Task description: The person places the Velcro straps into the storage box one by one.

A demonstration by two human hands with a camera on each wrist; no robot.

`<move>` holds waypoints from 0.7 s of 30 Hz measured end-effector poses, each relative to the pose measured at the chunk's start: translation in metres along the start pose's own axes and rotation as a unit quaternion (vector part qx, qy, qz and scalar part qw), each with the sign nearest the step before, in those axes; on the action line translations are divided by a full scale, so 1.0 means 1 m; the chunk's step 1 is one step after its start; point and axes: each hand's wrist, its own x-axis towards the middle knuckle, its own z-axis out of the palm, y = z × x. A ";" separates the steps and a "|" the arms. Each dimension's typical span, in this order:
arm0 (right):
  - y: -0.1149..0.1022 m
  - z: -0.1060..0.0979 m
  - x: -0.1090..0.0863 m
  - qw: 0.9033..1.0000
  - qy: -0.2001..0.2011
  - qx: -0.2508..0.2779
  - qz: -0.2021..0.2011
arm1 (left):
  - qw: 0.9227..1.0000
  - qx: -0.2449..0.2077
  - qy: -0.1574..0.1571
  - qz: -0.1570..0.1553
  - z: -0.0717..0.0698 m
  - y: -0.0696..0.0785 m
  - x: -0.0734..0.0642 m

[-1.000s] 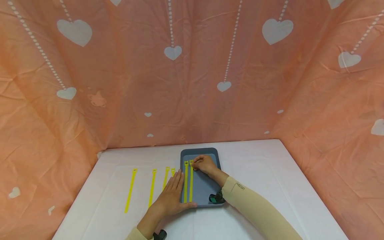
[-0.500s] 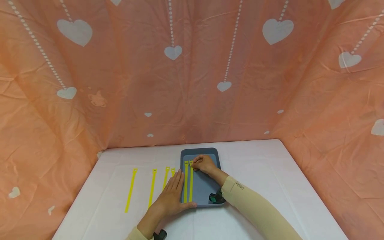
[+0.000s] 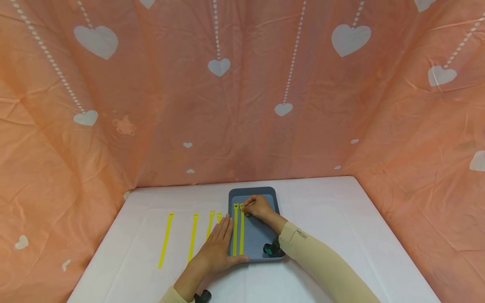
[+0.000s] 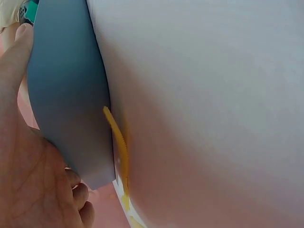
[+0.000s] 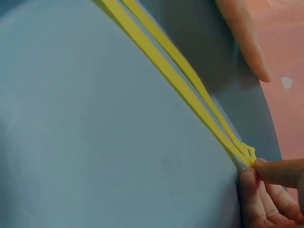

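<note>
The right hand [image 3: 259, 207] has edged very slightly toward the left hand [image 3: 215, 250]. The head of the yellow cable tie [image 3: 242, 231] in its fingers has crept the same way, a trace nearer the neighbouring yellow tie [image 3: 235, 231], which lies between the hands. Behind the right hand, the beige sleeve [image 3: 326, 256] has swung slightly toward the left hand's side. In the head view, the heart-printed backdrop [image 3: 250, 147] has drifted slightly toward the right hand's side.

Straps [image 3: 242, 231] are yellow, tray [image 3: 257, 237] blue-grey, backdrop [image 3: 250, 139] heart-patterned orange.
</note>
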 end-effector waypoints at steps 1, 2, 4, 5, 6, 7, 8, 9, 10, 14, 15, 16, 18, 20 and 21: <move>0.000 0.000 0.000 1.000 0.001 0.000 -0.001 | 1.000 0.003 0.000 -0.001 0.000 0.001 0.000; 0.000 0.000 0.000 1.000 0.002 0.000 -0.001 | 1.000 0.001 0.002 0.001 -0.001 0.001 0.000; 0.000 0.000 0.000 1.000 0.002 0.002 -0.004 | 1.000 0.004 0.001 0.002 -0.002 0.002 0.000; 0.000 0.000 0.000 1.000 0.001 0.003 -0.005 | 1.000 0.003 0.000 0.003 -0.003 0.002 0.000; 0.000 0.000 -0.001 1.000 0.002 0.004 -0.006 | 1.000 0.005 0.000 0.004 -0.003 0.002 0.000; 0.000 0.000 -0.001 1.000 0.002 0.006 -0.007 | 1.000 0.007 -0.002 0.002 -0.002 0.002 0.000; 0.000 0.000 -0.001 1.000 0.001 0.008 -0.007 | 1.000 0.009 -0.003 0.000 -0.002 0.002 0.000; 0.000 0.000 -0.002 1.000 0.001 0.010 -0.008 | 1.000 0.012 -0.004 -0.002 -0.001 0.001 0.000; 0.000 0.000 -0.002 1.000 0.001 0.011 -0.009 | 1.000 0.015 -0.003 -0.002 0.000 0.000 0.001; 0.000 0.000 -0.002 1.000 0.002 0.015 -0.008 | 1.000 0.017 -0.003 -0.005 0.002 -0.001 0.001; 0.000 0.000 -0.002 1.000 0.003 0.016 -0.007 | 1.000 0.013 -0.001 -0.003 0.002 -0.001 0.001; 0.000 0.000 -0.002 1.000 0.003 0.017 -0.007 | 1.000 0.013 -0.001 -0.003 0.002 -0.001 0.001; 0.000 0.000 -0.002 1.000 0.003 0.019 -0.007 | 1.000 0.010 -0.003 -0.002 0.001 0.000 0.001; 0.000 0.000 -0.002 1.000 0.004 0.019 -0.009 | 1.000 0.006 -0.002 0.000 0.000 0.001 0.001; 0.001 0.000 -0.002 1.000 0.004 0.019 -0.010 | 1.000 0.011 -0.004 -0.003 0.000 0.002 0.000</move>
